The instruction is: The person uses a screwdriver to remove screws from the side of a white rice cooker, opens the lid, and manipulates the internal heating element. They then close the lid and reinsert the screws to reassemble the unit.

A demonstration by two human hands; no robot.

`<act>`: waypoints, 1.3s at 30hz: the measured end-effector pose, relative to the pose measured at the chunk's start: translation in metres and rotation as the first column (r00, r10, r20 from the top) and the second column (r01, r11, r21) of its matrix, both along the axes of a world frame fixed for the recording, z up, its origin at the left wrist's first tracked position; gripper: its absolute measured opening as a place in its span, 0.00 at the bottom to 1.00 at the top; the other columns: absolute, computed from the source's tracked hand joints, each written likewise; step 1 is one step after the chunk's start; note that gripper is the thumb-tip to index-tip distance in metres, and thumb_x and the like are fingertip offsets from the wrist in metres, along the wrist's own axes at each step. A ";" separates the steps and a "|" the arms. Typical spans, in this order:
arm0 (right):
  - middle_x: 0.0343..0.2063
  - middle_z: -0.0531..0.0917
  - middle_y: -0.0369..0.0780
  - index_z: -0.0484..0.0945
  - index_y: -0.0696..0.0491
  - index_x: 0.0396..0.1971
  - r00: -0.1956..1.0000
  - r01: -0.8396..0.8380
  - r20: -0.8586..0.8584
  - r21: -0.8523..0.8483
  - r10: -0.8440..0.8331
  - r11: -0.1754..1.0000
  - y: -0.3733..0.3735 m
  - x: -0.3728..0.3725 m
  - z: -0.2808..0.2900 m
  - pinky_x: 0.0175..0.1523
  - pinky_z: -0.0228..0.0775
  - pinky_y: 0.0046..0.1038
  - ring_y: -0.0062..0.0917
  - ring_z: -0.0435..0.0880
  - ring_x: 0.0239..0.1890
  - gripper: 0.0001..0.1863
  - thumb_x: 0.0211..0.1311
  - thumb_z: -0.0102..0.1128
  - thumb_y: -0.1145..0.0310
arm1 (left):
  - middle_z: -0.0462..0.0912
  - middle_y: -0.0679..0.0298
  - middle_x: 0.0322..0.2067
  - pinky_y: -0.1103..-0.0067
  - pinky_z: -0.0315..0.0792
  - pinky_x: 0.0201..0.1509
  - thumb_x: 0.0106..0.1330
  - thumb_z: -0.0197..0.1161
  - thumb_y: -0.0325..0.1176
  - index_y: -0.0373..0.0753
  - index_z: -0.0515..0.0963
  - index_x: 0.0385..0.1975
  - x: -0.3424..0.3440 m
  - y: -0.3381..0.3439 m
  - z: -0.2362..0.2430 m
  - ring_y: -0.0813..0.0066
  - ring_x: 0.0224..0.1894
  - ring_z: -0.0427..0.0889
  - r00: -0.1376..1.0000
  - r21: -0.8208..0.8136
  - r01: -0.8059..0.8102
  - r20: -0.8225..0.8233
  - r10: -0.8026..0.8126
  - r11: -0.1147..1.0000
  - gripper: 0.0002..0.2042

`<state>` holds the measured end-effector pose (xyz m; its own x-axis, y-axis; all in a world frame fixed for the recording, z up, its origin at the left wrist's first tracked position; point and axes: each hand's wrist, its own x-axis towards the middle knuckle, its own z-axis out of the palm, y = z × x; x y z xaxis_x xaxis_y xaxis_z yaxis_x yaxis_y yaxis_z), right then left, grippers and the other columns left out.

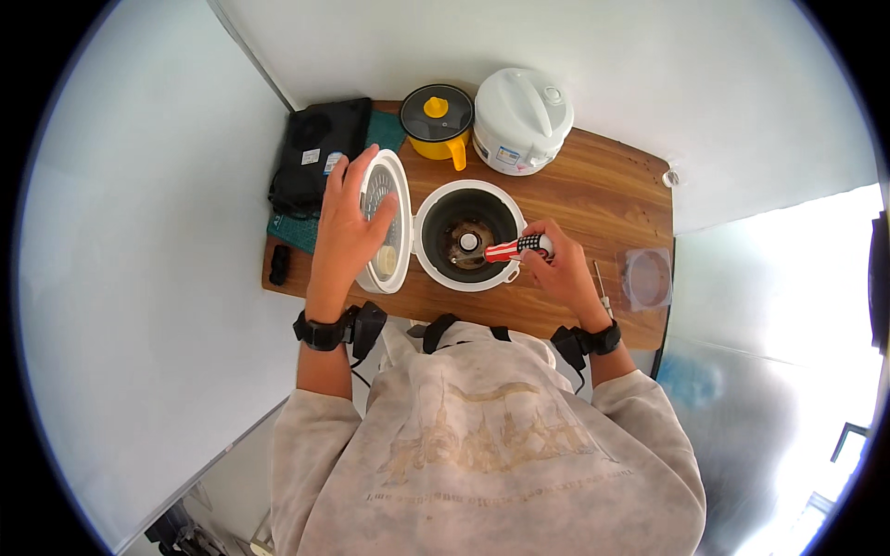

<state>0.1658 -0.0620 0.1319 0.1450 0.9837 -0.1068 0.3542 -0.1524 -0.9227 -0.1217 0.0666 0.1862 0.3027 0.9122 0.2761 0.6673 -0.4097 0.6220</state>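
At the middle of the wooden table stands an open white rice cooker, its round body empty of any inner pot, so the dark well and the heating plate with its small pale centre button show. Its hinged lid is swung up to the left and stands nearly on edge, the perforated inner face turned toward the well.

The right hand is curled around a screwdriver with a red, white and black striped handle; the fingers are wrapped about the black end of the handle, and the tool slants down over the right rim into the well. Its tip cannot be made out against the dark inside. The left hand lies with spread, loose fingers against the raised lid, palm pressed to its outer side, gripping nothing.

Behind the open cooker, toward the wall, sit a yellow pot with a dark glass lid and a yellow knob, and just to its right a second white rice cooker, closed. A black bag rests at the table's far left corner on a green mat, with a small black object near the left edge. A clear plastic container lies at the right edge, a thin pale tool beside it. Both wrists carry black bands.
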 end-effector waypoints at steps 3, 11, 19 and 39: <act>0.30 0.84 0.45 0.76 0.57 0.46 0.998 0.022 0.066 -0.020 -0.021 1.000 -0.002 -0.011 0.006 0.37 0.75 0.31 0.31 0.84 0.28 0.14 0.61 0.63 0.73 | 0.71 0.46 0.66 0.62 0.69 0.68 0.64 0.63 0.34 0.53 0.69 0.69 -0.008 0.007 -0.007 0.46 0.68 0.72 0.999 -0.031 -0.004 -0.042 0.003 1.000 0.30; 0.35 0.84 0.49 0.75 0.57 0.45 0.990 0.023 0.141 0.035 -0.028 0.999 0.001 -0.026 -0.025 0.42 0.76 0.36 0.41 0.85 0.34 0.15 0.59 0.62 0.71 | 0.78 0.47 0.61 0.66 0.73 0.64 0.59 0.57 0.25 0.41 0.68 0.69 -0.006 0.002 0.004 0.48 0.59 0.81 0.963 -0.202 0.014 0.267 0.042 0.979 0.32; 0.36 0.83 0.49 0.74 0.53 0.44 0.958 -0.066 0.284 0.084 0.040 0.994 0.008 -0.039 -0.053 0.41 0.76 0.42 0.46 0.84 0.36 0.14 0.58 0.63 0.71 | 0.79 0.49 0.61 0.68 0.73 0.65 0.58 0.56 0.22 0.37 0.73 0.64 -0.003 0.002 -0.013 0.52 0.60 0.81 0.957 -0.166 -0.012 0.284 0.060 0.986 0.29; 0.40 0.79 0.47 0.72 0.51 0.46 0.931 -0.221 0.308 0.052 0.195 0.974 0.014 -0.044 -0.066 0.41 0.77 0.45 0.49 0.83 0.38 0.17 0.58 0.63 0.71 | 0.80 0.51 0.59 0.68 0.74 0.63 0.57 0.57 0.22 0.39 0.74 0.63 -0.003 0.003 -0.018 0.54 0.58 0.82 0.954 -0.163 -0.022 0.293 0.070 0.986 0.28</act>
<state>0.1218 -0.0482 0.0658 -0.0510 0.9987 -0.0057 0.6311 0.0279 -0.7752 -0.1245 0.0697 0.1685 0.1854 0.9621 0.2000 0.4590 -0.2648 0.8481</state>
